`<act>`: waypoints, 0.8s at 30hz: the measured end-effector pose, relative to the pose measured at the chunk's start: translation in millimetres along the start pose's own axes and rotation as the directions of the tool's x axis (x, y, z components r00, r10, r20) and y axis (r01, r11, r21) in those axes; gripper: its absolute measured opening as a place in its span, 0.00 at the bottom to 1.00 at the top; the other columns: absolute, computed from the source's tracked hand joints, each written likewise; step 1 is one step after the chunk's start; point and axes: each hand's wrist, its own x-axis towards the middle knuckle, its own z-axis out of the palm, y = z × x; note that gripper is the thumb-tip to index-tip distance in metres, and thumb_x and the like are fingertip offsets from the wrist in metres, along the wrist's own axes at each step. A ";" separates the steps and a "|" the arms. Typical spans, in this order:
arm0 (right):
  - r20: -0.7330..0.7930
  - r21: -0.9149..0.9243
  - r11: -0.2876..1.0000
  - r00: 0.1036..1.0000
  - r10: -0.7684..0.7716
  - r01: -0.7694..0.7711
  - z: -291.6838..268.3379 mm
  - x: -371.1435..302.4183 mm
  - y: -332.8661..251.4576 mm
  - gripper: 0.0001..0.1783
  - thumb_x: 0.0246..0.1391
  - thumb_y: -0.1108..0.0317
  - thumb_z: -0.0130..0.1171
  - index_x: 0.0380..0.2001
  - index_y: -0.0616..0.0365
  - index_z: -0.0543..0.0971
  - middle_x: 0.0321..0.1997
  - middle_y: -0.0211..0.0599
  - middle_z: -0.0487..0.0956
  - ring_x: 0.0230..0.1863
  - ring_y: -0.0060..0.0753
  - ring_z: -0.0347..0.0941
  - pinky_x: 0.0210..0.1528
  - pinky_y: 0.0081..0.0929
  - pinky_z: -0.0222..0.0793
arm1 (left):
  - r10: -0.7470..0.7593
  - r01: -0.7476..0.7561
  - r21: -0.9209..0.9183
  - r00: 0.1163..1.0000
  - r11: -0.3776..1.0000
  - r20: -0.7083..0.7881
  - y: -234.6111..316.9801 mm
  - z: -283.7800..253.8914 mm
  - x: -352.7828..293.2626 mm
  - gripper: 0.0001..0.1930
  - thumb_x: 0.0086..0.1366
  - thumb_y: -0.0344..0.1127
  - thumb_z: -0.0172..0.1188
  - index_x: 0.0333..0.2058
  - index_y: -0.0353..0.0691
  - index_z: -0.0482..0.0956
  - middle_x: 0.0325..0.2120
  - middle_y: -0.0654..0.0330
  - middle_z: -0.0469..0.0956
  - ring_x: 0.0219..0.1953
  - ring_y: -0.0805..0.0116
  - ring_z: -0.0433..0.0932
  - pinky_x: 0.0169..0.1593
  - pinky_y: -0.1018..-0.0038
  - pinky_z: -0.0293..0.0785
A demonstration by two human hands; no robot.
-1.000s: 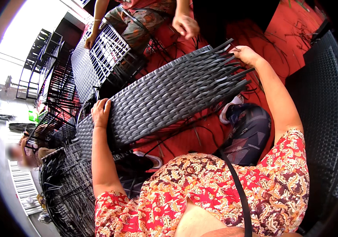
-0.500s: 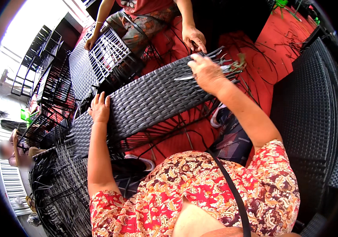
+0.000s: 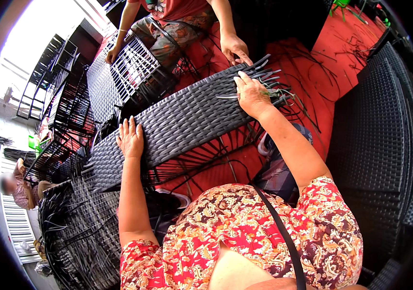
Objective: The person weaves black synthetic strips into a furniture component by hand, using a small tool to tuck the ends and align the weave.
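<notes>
A long dark grey woven rattan panel (image 3: 187,121) lies slantwise in front of me, loose strand ends sticking out at its right end. On its left part my left hand (image 3: 131,140) rests flat, fingers stretched. My right hand (image 3: 253,98) is at the right end, over the weave, fingertips toward the far edge. A thin pointed metal tool (image 3: 225,96) passes under the right palm, its tip out to the left and its other end among the strands; the grip itself is partly hidden. Just beyond, a co-worker's hand (image 3: 235,48) touches the panel's far edge.
A co-worker sits opposite beside a partly woven frame (image 3: 136,60). At the left are black metal frames (image 3: 66,104) and a woven piece with loose strands (image 3: 83,217). Large woven panels (image 3: 375,140) stand at the right. Strand scraps (image 3: 317,72) litter the red floor.
My left hand has slid right along the panel. My right hand has turned and come slightly nearer, and the tool's right end has swung nearer. The co-worker's hand remains at the far edge.
</notes>
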 end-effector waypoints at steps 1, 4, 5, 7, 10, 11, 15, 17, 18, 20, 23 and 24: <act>-0.013 0.007 1.000 1.000 0.008 -0.008 0.4 0.2 0.6 0.17 0.54 0.66 0.49 0.47 0.58 0.73 0.55 0.42 0.70 0.45 0.47 0.72 0.49 0.40 0.68 | 0.003 -0.002 0.004 1.000 1.000 -0.003 0.7 0.1 0.8 0.28 0.68 0.55 0.35 0.64 0.54 0.56 0.65 0.60 0.52 0.68 0.60 0.45 0.65 0.51 0.41; 0.038 0.021 1.000 0.999 0.020 -0.021 -6.7 0.8 -3.7 0.18 0.56 0.66 0.45 0.48 0.60 0.73 0.56 0.46 0.70 0.45 0.47 0.72 0.50 0.39 0.68 | 0.007 -0.007 0.015 1.000 1.000 -0.014 0.0 3.3 1.1 0.28 0.68 0.55 0.36 0.63 0.54 0.56 0.65 0.61 0.53 0.68 0.60 0.46 0.64 0.51 0.42; 0.026 0.018 1.000 1.000 0.015 -0.015 -6.3 0.4 -3.3 0.18 0.56 0.66 0.45 0.48 0.60 0.73 0.56 0.46 0.70 0.45 0.47 0.72 0.50 0.39 0.68 | 0.011 -0.011 0.014 1.000 1.000 -0.023 -0.3 3.7 1.0 0.28 0.68 0.55 0.36 0.63 0.54 0.56 0.65 0.61 0.53 0.68 0.60 0.46 0.64 0.51 0.42; 0.001 0.012 1.000 1.000 0.004 -0.004 -4.6 -0.5 -2.4 0.18 0.56 0.66 0.45 0.47 0.59 0.74 0.56 0.46 0.70 0.45 0.47 0.72 0.49 0.39 0.68 | 0.015 -0.015 0.012 0.999 1.000 -0.030 0.2 3.8 0.4 0.28 0.68 0.55 0.36 0.63 0.53 0.56 0.65 0.61 0.53 0.68 0.60 0.46 0.64 0.51 0.42; -0.002 0.014 1.000 1.000 0.016 -0.016 -4.4 -0.4 -1.9 0.18 0.55 0.65 0.46 0.47 0.59 0.74 0.55 0.46 0.71 0.45 0.47 0.72 0.49 0.39 0.68 | 0.014 -0.014 0.012 0.999 1.000 -0.029 1.5 2.9 0.7 0.28 0.68 0.55 0.36 0.63 0.53 0.57 0.65 0.60 0.53 0.68 0.60 0.46 0.64 0.51 0.42; -0.003 0.017 1.000 1.000 0.014 -0.014 -4.2 -0.2 -2.0 0.18 0.55 0.65 0.46 0.47 0.59 0.74 0.55 0.46 0.71 0.45 0.47 0.72 0.49 0.39 0.68 | 0.014 -0.014 0.011 0.999 1.000 -0.031 1.1 3.1 0.8 0.28 0.68 0.55 0.36 0.63 0.53 0.57 0.65 0.60 0.53 0.68 0.60 0.46 0.64 0.51 0.42; -0.009 0.030 0.999 1.000 0.011 -0.011 -2.9 0.2 -1.0 0.18 0.55 0.65 0.46 0.47 0.60 0.74 0.55 0.46 0.71 0.45 0.48 0.72 0.49 0.39 0.68 | 0.014 -0.014 0.011 1.000 1.000 -0.027 1.0 3.7 1.8 0.28 0.68 0.55 0.36 0.63 0.53 0.57 0.65 0.60 0.54 0.68 0.60 0.46 0.65 0.51 0.42; -0.009 0.038 0.999 1.000 0.012 -0.011 -2.7 0.3 -1.2 0.18 0.55 0.66 0.46 0.47 0.60 0.74 0.55 0.46 0.71 0.45 0.48 0.72 0.50 0.40 0.68 | 0.015 -0.015 0.004 0.999 1.000 -0.036 0.6 3.8 1.9 0.28 0.68 0.55 0.36 0.63 0.53 0.57 0.65 0.60 0.54 0.68 0.60 0.47 0.65 0.51 0.41; -0.007 0.042 0.999 1.000 0.012 -0.012 -2.6 0.3 -1.8 0.18 0.55 0.66 0.46 0.47 0.60 0.74 0.55 0.47 0.71 0.45 0.48 0.72 0.50 0.40 0.68 | 0.016 -0.016 0.000 0.999 1.000 -0.040 0.0 3.9 1.8 0.28 0.68 0.55 0.36 0.63 0.53 0.57 0.65 0.60 0.54 0.68 0.60 0.47 0.65 0.51 0.41; -0.010 0.043 0.999 1.000 0.011 -0.011 -3.1 0.5 -2.6 0.18 0.55 0.66 0.46 0.47 0.60 0.73 0.55 0.47 0.71 0.45 0.48 0.72 0.49 0.40 0.68 | 0.024 -0.023 0.017 0.998 1.000 -0.052 -1.0 5.1 1.6 0.28 0.67 0.54 0.36 0.63 0.53 0.57 0.64 0.60 0.55 0.67 0.60 0.48 0.64 0.52 0.43; -0.022 0.044 0.999 1.000 0.013 -0.012 -4.0 0.9 -3.6 0.17 0.54 0.66 0.47 0.46 0.60 0.73 0.55 0.47 0.71 0.44 0.48 0.72 0.49 0.40 0.68 | 0.032 -0.030 0.027 0.997 0.999 -0.068 -2.8 7.1 3.6 0.27 0.67 0.54 0.37 0.63 0.54 0.57 0.64 0.60 0.56 0.67 0.60 0.49 0.63 0.53 0.44; -0.023 0.051 0.999 1.000 0.015 -0.014 -3.9 1.4 -4.2 0.17 0.54 0.66 0.47 0.46 0.60 0.73 0.55 0.47 0.71 0.44 0.48 0.72 0.48 0.40 0.68 | 0.034 -0.032 0.028 0.997 0.999 -0.074 -3.6 7.6 4.2 0.27 0.67 0.54 0.37 0.63 0.54 0.57 0.64 0.61 0.56 0.67 0.60 0.49 0.63 0.53 0.44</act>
